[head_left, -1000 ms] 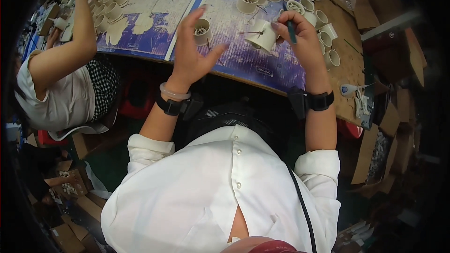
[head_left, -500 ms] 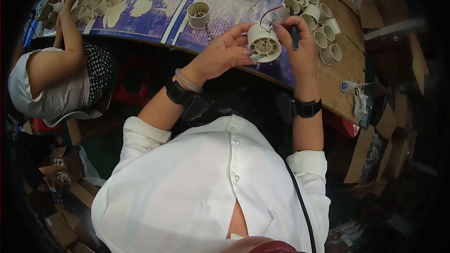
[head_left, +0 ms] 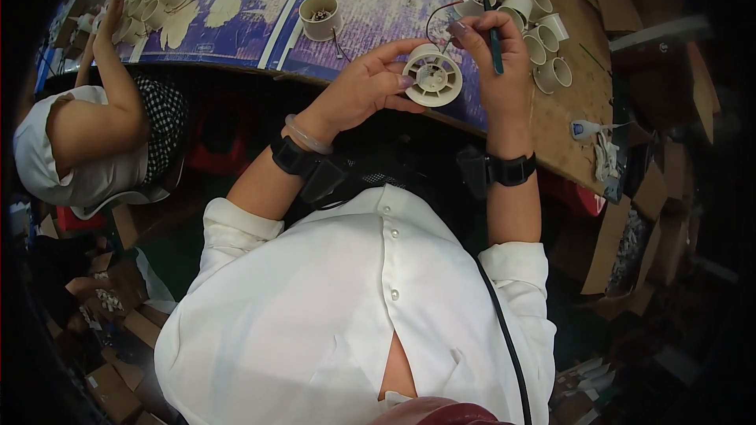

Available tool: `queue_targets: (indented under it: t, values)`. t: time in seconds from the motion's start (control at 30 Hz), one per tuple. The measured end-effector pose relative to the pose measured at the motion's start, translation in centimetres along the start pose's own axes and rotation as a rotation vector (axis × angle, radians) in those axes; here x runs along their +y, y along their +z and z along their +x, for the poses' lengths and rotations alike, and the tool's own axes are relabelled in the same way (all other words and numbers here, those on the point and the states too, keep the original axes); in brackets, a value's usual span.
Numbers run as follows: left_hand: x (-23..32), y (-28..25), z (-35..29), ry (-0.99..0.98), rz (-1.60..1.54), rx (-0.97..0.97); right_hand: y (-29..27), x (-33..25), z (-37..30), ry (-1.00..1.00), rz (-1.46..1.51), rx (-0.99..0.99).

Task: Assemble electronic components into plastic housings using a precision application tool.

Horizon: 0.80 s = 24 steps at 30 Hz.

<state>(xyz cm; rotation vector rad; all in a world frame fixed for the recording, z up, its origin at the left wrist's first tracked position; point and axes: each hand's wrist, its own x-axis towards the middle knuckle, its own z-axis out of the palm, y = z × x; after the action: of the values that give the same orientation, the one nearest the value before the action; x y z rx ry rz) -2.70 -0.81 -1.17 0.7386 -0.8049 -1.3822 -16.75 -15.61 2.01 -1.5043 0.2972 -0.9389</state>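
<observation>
My left hand is closed around a cream-white cylindrical plastic fan housing, held above the table's near edge. Its spoked round end tilts up toward me, and my left thumb presses on the rim. From the housing's far side a thin dark wire with a reddish tip loops up. My right hand grips dark teal tweezers, which lie across its fingers with the narrow end pointing away. The right thumb and index finger are close together beside the wire; whether they pinch it I cannot tell.
Many similar cream cups crowd the table's right and far side. One cup with parts inside stands alone, its wire trailing. A small white-and-blue bottle lies at the right edge. On the left sits another person; open cardboard boxes stand right.
The housing has turned so its spoked end faces me more squarely. My left thumb has shifted on the rim. The tweezers stay in my right hand, and the whole view has shifted slightly.
</observation>
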Motion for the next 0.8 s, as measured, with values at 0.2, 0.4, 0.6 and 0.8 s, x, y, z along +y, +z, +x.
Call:
queue_targets:
  t: [0.2, 0.4, 0.6, 0.8]
  values:
    - [-0.1, 0.1, 0.0, -0.016, 0.047, 0.042, 0.4, 1.0, 0.3, 0.002, -0.105, 0.046]
    - [0.5, -0.7, -0.1, -0.009, 0.118, 0.16, -0.6, -2.9, -1.4, -0.62, -0.753, -0.143]
    - [1.5, -0.1, -0.1, 0.001, 0.228, 0.179, 0.5, -2.6, -2.5, -0.803, -1.037, -0.336]
    - [1.6, 0.5, -0.2, 0.01, 0.216, 0.188, 0.6, -1.3, -3.7, -0.819, -1.032, -0.17]
